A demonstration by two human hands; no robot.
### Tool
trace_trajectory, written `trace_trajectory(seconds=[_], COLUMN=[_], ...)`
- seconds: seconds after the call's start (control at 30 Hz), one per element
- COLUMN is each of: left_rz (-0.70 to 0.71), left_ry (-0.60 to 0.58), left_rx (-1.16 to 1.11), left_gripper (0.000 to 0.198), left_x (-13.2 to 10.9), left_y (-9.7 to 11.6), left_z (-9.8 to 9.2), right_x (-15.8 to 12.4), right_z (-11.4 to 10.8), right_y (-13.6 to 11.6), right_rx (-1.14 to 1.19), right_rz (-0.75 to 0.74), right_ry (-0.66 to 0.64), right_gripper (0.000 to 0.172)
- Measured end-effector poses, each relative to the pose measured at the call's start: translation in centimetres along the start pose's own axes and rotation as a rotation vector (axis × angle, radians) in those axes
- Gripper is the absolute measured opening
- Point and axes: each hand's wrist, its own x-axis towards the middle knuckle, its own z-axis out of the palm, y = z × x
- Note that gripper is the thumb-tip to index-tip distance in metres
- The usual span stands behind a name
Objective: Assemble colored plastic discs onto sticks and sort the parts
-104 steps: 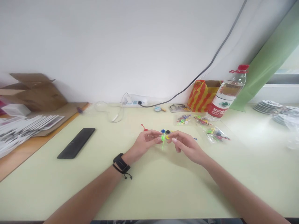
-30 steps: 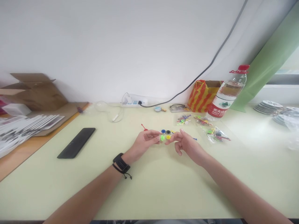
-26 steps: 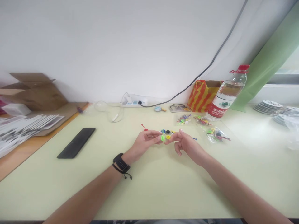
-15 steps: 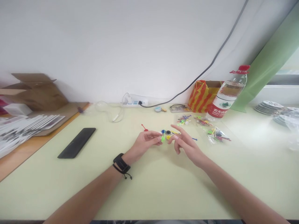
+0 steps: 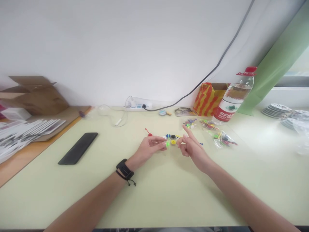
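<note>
My left hand (image 5: pixel 149 148), with a black watch on its wrist, pinches a small green plastic piece (image 5: pixel 167 143) just above the pale green table (image 5: pixel 154 193). My right hand (image 5: pixel 191 146) hovers right of it, index finger stretched out and the other fingers loosely curled, holding nothing that I can see. Small blue, black and yellow discs (image 5: pixel 172 138) lie on the table right behind the green piece. A red pin (image 5: pixel 148 132) lies a little to the left of them.
Clear bags of coloured plastic pins (image 5: pixel 223 139) lie right of my hands. A water bottle (image 5: pixel 233 96) and a striped bag (image 5: pixel 207 100) stand behind. A black phone (image 5: pixel 77 152) lies at left, papers (image 5: pixel 26 132) and cardboard (image 5: pixel 36 96) farther left. A power strip (image 5: pixel 137 105) sits by the wall.
My right hand let go of the green piece and drew slightly right, its index finger now stretched out. My left hand keeps its pinch on the piece, which now stands upright.
</note>
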Motion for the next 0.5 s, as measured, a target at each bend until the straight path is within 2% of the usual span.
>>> trace_trajectory(seconds=[0.03,0.1,0.17,0.23,0.37,0.5], left_rz=[-0.003,-0.007,-0.009,-0.005,0.009,0.010], left_ry=[-0.001,-0.001,0.001,0.004,0.009,0.003], left_rx=[0.003,0.009,0.015,0.019,0.023,0.029], left_gripper=[0.040,0.041,0.041,0.040,0.039,0.040], left_x=[-0.05,-0.12,-0.14,-0.11,0.01,0.05], left_y=[0.04,0.07,0.04,-0.02,-0.07,-0.04], left_z=[0.05,0.12,0.14,0.13,0.04,-0.10], right_x=[-0.01,-0.07,-0.13,-0.08,0.33,0.47], right_z=[-0.06,-0.22,-0.35,-0.42,-0.52,-0.75], right_y=[-0.05,-0.23,-0.40,-0.43,-0.02,0.36], right_rx=[-0.008,-0.064,-0.125,-0.117,-0.022,-0.057], right_rz=[0.024,0.064,0.077,0.067,0.037,-0.004], right_ry=[-0.047,-0.201,-0.309,-0.302,-0.270,-0.241], right_gripper=[0.042,0.062,0.073,0.073,0.059,0.050])
